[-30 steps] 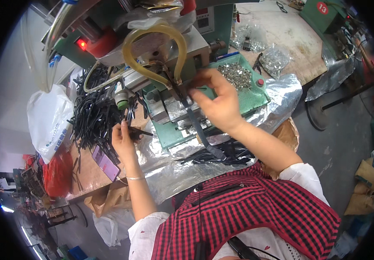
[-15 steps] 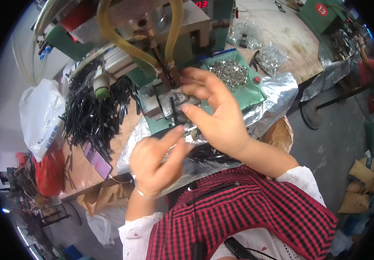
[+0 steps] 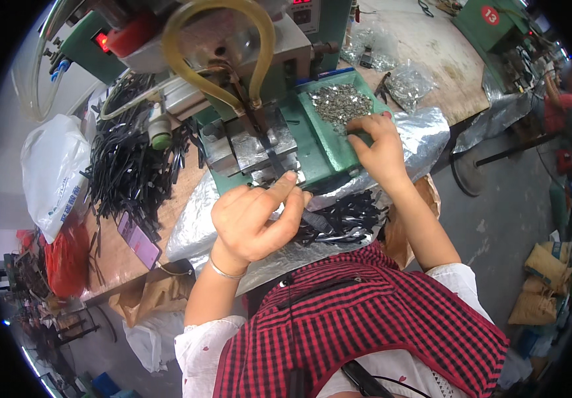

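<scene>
My left hand [image 3: 254, 222] is at the front of a metal block [image 3: 259, 149] on a green machine. Its index finger lies along a black strap [image 3: 276, 159], pinning it near the block's front edge, with the thumb close by; the other fingers are curled under. The strap runs up toward the copper-coloured tips [image 3: 251, 119] of the machine. Off to the right, my right hand [image 3: 380, 149] reaches over a green tray [image 3: 329, 142], thumb and bent fingers apart beside a heap of small shiny metal pieces [image 3: 342, 106]. Whether its fingertips touch a piece is hard to see.
Black straps [image 3: 133, 156] hang in a big bundle on the left, and more straps [image 3: 345, 219] lie in front on silver foil [image 3: 193, 219]. A phone-like pink object [image 3: 138, 242] rests at the table's left edge. Clear bags of parts [image 3: 410, 86] sit at back right.
My right hand has left the machine tips and moved right to the metal pieces in the tray. My left hand has shifted slightly, its index finger now on the strap at the block.
</scene>
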Motion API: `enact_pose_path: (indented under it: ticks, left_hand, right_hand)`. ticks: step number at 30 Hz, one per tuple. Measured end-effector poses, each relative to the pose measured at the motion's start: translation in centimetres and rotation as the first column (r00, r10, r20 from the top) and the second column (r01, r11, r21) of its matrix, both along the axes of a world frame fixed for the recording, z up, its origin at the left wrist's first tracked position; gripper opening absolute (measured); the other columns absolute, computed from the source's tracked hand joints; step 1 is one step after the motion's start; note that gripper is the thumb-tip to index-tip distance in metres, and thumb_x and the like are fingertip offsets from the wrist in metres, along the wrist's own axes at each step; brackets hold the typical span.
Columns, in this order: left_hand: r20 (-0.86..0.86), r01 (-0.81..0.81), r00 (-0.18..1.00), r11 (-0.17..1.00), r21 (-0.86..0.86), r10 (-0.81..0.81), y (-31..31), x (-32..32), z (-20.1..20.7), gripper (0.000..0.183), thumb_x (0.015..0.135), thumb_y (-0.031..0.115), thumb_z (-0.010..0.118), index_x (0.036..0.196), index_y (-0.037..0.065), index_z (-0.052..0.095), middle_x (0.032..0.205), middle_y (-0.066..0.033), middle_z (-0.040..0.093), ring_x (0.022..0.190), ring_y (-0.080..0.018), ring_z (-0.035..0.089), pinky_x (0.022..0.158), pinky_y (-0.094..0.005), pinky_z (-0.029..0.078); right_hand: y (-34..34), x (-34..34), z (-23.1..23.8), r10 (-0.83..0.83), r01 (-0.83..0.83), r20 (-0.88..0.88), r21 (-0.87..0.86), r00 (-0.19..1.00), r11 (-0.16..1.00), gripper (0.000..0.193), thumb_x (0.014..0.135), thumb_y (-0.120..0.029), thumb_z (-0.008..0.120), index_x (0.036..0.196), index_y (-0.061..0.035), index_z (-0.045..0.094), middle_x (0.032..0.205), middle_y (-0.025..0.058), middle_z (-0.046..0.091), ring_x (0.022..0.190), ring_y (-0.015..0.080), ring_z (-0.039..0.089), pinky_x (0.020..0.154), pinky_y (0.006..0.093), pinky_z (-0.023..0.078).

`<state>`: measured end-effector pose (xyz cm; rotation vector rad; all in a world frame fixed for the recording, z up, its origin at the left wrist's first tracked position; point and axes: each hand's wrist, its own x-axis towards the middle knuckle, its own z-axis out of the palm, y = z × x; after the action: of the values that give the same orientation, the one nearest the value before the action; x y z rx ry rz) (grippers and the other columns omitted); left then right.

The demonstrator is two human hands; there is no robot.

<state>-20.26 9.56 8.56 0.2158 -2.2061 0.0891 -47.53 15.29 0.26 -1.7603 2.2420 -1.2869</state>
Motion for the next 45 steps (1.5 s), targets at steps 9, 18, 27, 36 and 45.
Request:
enact_pose_path:
  ticks: [9,18,27,36,45]
  left_hand:
    - [-0.028,-0.094,0.994,0.943,0.319,0.108,4.7,3.6,-1.7,0.038,0.078,0.003,0.084,0.115,0.005,0.074,0.117,-0.0133,0.076,0.066,-0.0193,0.064,0.058,-0.0276,0.05]
    - [0.141,-0.645,0.726,0.594,0.481,0.673,-8.3,8.4,-2.9,0.014,0.087,0.014,0.077,0.098,0.004,0.075,0.1,-0.0137,0.072,0.088,-0.0347,0.068,0.079,-0.0413,0.055]
    - [0.755,-0.941,0.33,0.133,0.312,0.567,-17.4,8.9,-10.9,0.038,0.073,0.04,0.084,0.093,0.008,0.079,0.112,-0.0158,0.074,0.104,-0.0364,0.071,0.09,-0.0457,0.058]
    - [0.625,-0.912,0.41,0.277,0.304,0.664,-12.7,12.5,-8.5,0.022,0.084,0.026,0.077,0.091,0.006,0.08,0.09,-0.0185,0.073,0.086,-0.0388,0.071,0.078,-0.0484,0.055]
    - [-0.136,-0.269,0.763,0.502,0.822,0.632,-10.6,13.2,-9.0,0.014,0.102,0.011,0.066,0.111,0.001,0.07,0.091,-0.0075,0.073,0.076,-0.0128,0.068,0.068,-0.0257,0.052]
  right_hand:
    - [-1.6,1.7,-0.3,-0.041,0.046,-0.201,0.02,0.979,0.999,0.009,0.081,-0.014,0.074,0.087,-0.0075,0.073,0.095,0.0106,0.068,0.098,0.035,0.064,0.084,0.0481,0.052]
    - [-1.8,2.3,1.1,-0.025,0.064,0.281,-0.132,0.96,0.989,0.011,0.09,-0.009,0.07,0.099,-0.0038,0.073,0.097,0.0112,0.076,0.088,0.0255,0.074,0.081,0.035,0.056]
    - [1.2,0.5,-0.6,-0.151,0.172,0.232,-0.075,0.961,0.982,0.015,0.091,-0.008,0.071,0.104,-0.0034,0.077,0.101,0.0134,0.076,0.095,0.0288,0.072,0.087,0.036,0.055]
    - [2.4,2.8,4.0,0.046,0.03,0.321,-0.228,0.946,0.973,0.013,0.089,-0.001,0.071,0.101,-0.001,0.076,0.097,0.0127,0.076,0.091,0.0254,0.072,0.085,0.0344,0.054]
    - [-5.8,10.2,6.5,0.29,-0.132,0.243,-0.51,0.926,0.85,0.021,0.078,0.001,0.076,0.097,-0.0028,0.07,0.09,0.0109,0.073,0.083,0.029,0.072,0.076,0.0378,0.056]
